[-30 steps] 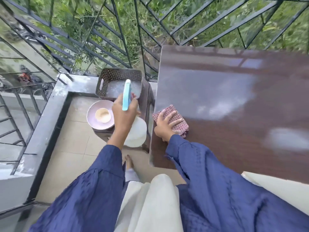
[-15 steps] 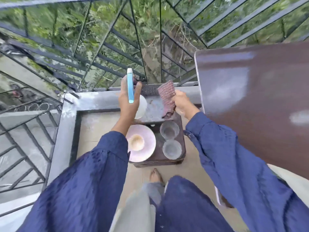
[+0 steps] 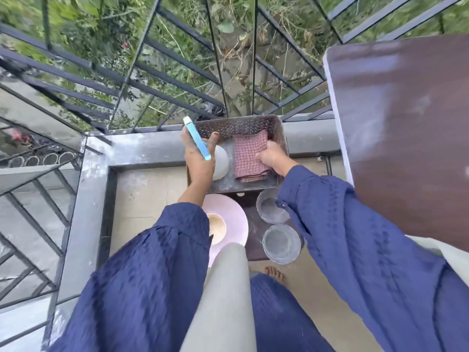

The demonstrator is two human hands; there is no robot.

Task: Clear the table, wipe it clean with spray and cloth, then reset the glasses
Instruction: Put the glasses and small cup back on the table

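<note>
Head view: cloth point(image 3: 250, 153) in right hand point(image 3: 272, 157) (spray bottle point(image 3: 196, 138) in left hand point(image 3: 199, 162))

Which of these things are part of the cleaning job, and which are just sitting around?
In the job: white spray bottle with blue top, red checked cloth, two clear glasses, glossy brown table.
Just lying about: pink plate, small cream bowl, grey perforated basket, black metal railing.

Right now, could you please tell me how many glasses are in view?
2, both on the dark stool: one glass beside the basket, partly under the right sleeve; the other nearer the person. Sleeves may hide more.
</note>
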